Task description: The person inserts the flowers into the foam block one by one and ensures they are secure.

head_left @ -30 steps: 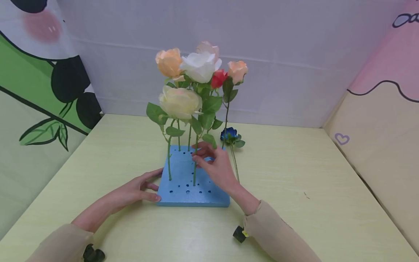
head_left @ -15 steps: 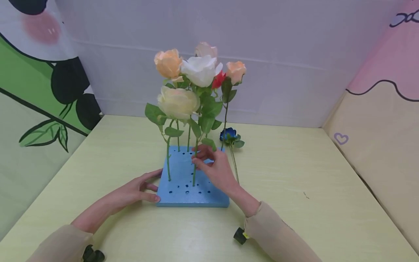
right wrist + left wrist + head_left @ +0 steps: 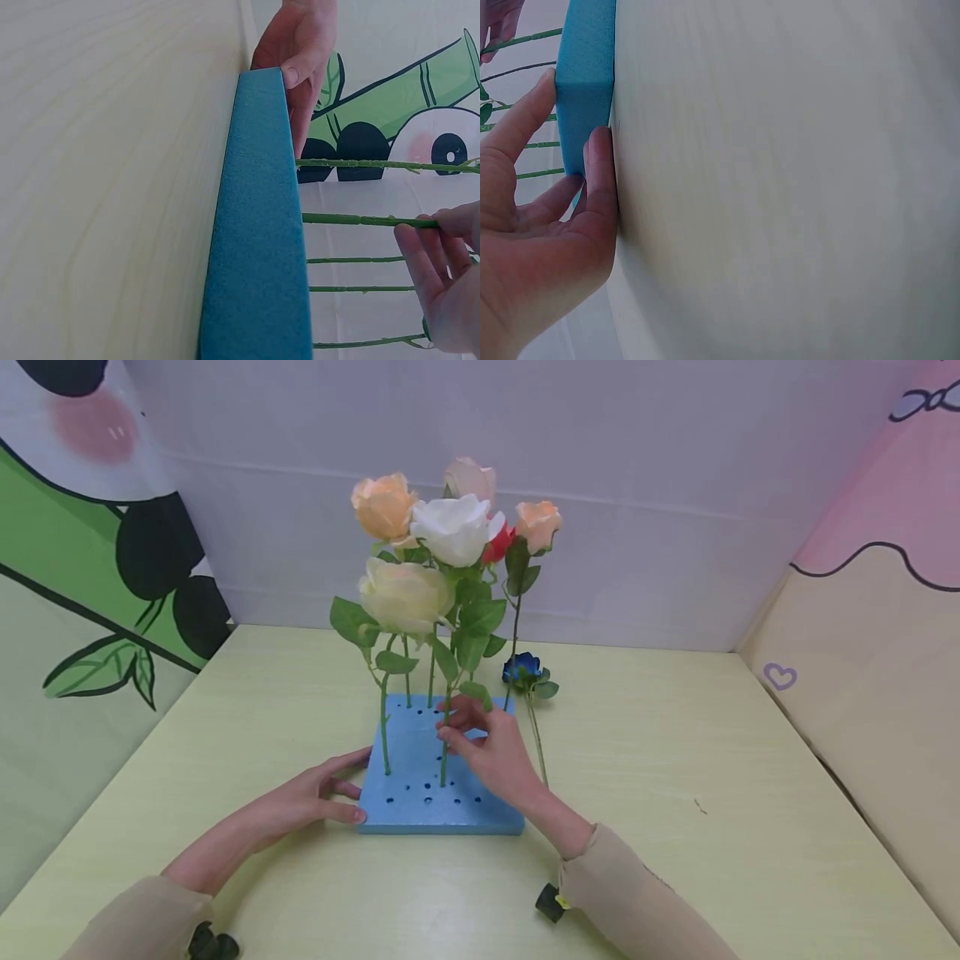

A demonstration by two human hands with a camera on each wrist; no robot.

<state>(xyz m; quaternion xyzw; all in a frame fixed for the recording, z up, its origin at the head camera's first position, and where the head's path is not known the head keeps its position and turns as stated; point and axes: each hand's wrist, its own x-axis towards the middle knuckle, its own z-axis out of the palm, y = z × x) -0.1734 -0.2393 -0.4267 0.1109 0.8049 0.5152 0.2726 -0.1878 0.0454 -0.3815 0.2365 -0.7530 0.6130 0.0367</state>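
Observation:
A blue foam block (image 3: 408, 817) with several holes in its top lies on the table. My right hand (image 3: 491, 750) pinches the green stem of a white rose (image 3: 453, 531) between thumb and fingertips; the stem's lower end stands in the block. In the right wrist view the pinched stem (image 3: 345, 219) runs straight out from the block. My left hand (image 3: 307, 802) rests against the block's left side, fingers extended and spread, thumb at the near left corner. Beside the white rose, a cream rose (image 3: 405, 595) stands upright in the block.
Behind are a peach rose (image 3: 384, 507), a pale pink rose (image 3: 470, 481), a red rose (image 3: 497, 543) and another peach rose (image 3: 537, 525). A blue flower (image 3: 522, 668) lies on the table right of the block. A fabric backdrop (image 3: 637, 527) closes off the back.
The white rose's bloom has sunk slightly and shifted a little left, showing more of the pale pink rose behind it. Both hands keep their places on the stem and the block.

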